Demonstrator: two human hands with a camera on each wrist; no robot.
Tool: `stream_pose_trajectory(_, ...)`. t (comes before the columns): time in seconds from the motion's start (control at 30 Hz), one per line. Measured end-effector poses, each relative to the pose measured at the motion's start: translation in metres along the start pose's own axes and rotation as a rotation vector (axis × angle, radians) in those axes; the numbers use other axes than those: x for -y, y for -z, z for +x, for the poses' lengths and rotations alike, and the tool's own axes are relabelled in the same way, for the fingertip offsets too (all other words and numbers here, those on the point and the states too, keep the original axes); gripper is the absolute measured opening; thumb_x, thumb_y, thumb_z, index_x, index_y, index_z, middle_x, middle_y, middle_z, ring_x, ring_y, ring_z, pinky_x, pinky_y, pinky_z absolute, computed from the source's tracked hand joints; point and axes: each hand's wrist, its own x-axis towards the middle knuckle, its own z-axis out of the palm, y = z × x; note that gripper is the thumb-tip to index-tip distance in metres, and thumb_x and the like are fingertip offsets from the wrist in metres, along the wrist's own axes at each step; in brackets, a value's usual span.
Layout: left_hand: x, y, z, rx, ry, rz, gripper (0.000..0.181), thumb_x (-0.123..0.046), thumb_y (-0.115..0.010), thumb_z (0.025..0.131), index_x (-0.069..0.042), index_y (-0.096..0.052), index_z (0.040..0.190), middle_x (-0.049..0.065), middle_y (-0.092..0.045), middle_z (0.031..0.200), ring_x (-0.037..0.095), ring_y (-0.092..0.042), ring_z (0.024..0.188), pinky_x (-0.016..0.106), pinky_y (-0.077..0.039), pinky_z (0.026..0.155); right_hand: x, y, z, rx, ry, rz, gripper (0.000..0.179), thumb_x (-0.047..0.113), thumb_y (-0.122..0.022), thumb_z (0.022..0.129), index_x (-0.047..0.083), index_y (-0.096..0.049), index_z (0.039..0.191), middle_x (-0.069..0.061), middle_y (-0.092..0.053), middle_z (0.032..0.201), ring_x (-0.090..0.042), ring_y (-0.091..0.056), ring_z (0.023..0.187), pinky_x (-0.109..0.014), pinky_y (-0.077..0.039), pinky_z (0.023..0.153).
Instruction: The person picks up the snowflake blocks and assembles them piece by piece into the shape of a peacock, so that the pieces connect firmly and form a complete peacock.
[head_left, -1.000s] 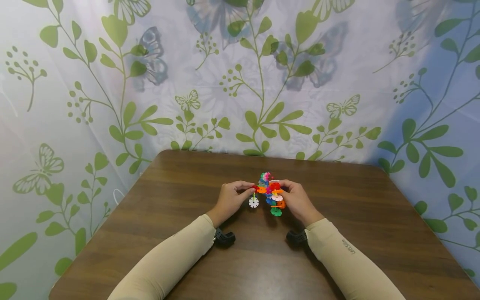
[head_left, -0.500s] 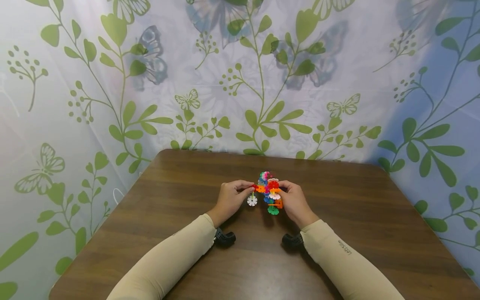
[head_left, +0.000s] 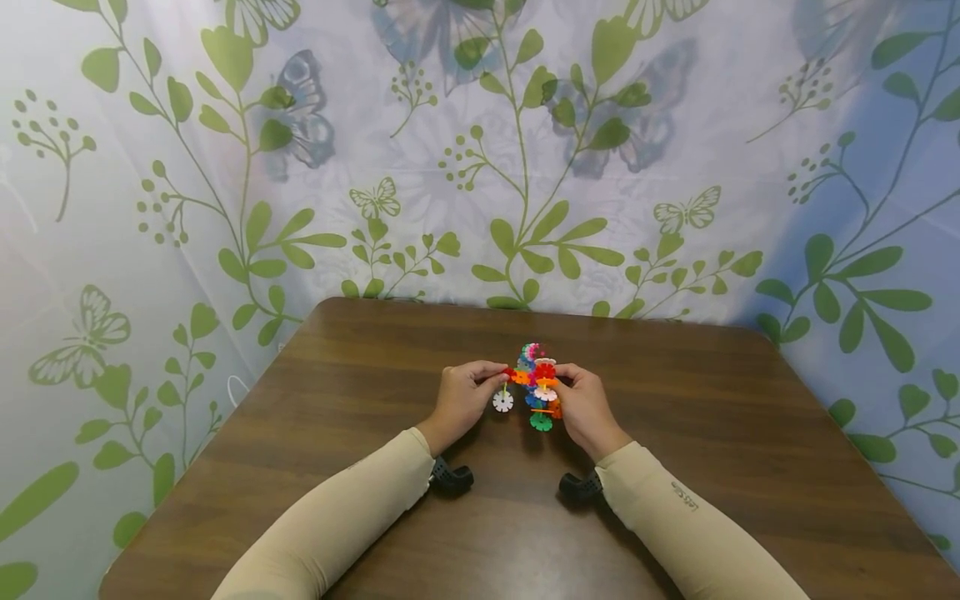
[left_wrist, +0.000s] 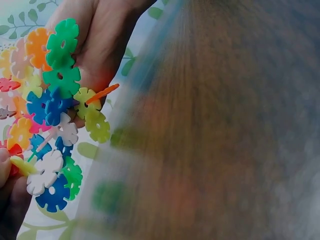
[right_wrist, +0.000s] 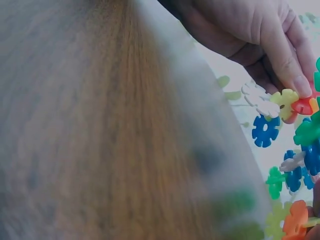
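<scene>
In the head view, my left hand (head_left: 465,400) pinches a red snowflake disc (left_wrist: 15,150) at the left end of a colourful model of interlocking snowflake discs (head_left: 543,372). From that end hangs a white disc (head_left: 503,402). My right hand (head_left: 591,410) grips the model's right side, near orange and white pieces. Green discs (left_wrist: 62,60), blue discs (left_wrist: 56,107) and yellow discs (left_wrist: 96,122) show in the left wrist view. The right wrist view shows the left thumb on the red piece (right_wrist: 303,106); the right fingers (right_wrist: 314,232) are mostly cut off.
A brown wooden table (head_left: 337,350) lies under the hands. Behind it hangs a cloth (head_left: 480,167) printed with leaves and butterflies. A black wrist mount (head_left: 452,477) sits under each wrist. A white cable (head_left: 237,387) loops beyond the left table edge.
My right hand has shifted a little to the left, and the model has turned slightly with its green disc moving left. The left hand has stayed nearly still, keeping its pinch.
</scene>
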Motion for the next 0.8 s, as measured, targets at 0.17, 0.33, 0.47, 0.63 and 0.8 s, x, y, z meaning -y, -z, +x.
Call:
stream_pose_trajectory(0.17, 0.0015, -0.0002, -0.0009, -0.001, -0.020, 0.023, 0.018, -0.005, -0.084, 0.090, 0.000, -0.082, 0.107, 0.003, -0.079, 0.098, 0.007, -0.075, 0.085, 0.026, -0.061, 0.071, -0.0017, -0.0007, 0.0000, -0.005, -0.021, 0.023, 0.019, -0.014, -0.055, 0.102, -0.017, -0.061, 0.120, -0.025, -0.050, 0.131, -0.037, -0.049, 0.122, -0.027, -0.054, 0.095)
stream_pose_trajectory(0.33, -0.0018, -0.0007, -0.0015, -0.019, -0.063, 0.037, 0.018, -0.002, -0.084, 0.089, 0.002, -0.081, 0.107, 0.004, -0.079, 0.097, 0.008, -0.075, 0.083, 0.026, -0.061, 0.070, -0.0020, -0.0037, -0.0008, 0.002, -0.043, 0.075, 0.021, -0.013, -0.054, 0.103, -0.017, -0.059, 0.123, -0.026, -0.050, 0.133, -0.037, -0.052, 0.122, -0.031, -0.054, 0.096)
stream_pose_trajectory(0.47, -0.0029, -0.0023, -0.0014, -0.023, -0.073, 0.021, 0.020, 0.001, -0.084, 0.088, 0.004, -0.080, 0.107, 0.006, -0.079, 0.098, 0.010, -0.076, 0.084, 0.026, -0.061, 0.071, -0.0005, -0.0043, -0.0009, -0.001, -0.056, 0.102, 0.023, -0.012, -0.054, 0.103, -0.015, -0.060, 0.125, -0.026, -0.049, 0.135, -0.038, -0.053, 0.122, -0.033, -0.054, 0.095)
stream_pose_trajectory(0.63, -0.0007, -0.0023, -0.0004, -0.023, -0.090, 0.016, 0.020, 0.002, -0.084, 0.088, 0.003, -0.080, 0.108, 0.006, -0.079, 0.098, 0.011, -0.076, 0.084, 0.026, -0.061, 0.071, 0.0000, -0.0009, 0.0022, 0.006, -0.041, 0.064, 0.023, -0.012, -0.055, 0.103, -0.015, -0.060, 0.125, -0.025, -0.049, 0.136, -0.037, -0.052, 0.123, -0.031, -0.055, 0.093)
stream_pose_trajectory(0.8, 0.0040, 0.0002, 0.0003, -0.026, -0.116, 0.027, 0.019, -0.004, -0.083, 0.091, -0.002, -0.081, 0.110, 0.003, -0.079, 0.100, 0.011, -0.075, 0.085, 0.027, -0.061, 0.070, 0.0014, 0.0012, 0.0034, 0.034, -0.007, 0.016, 0.022, -0.011, -0.057, 0.102, -0.014, -0.062, 0.123, -0.025, -0.052, 0.130, -0.035, -0.056, 0.116, -0.027, -0.057, 0.090)
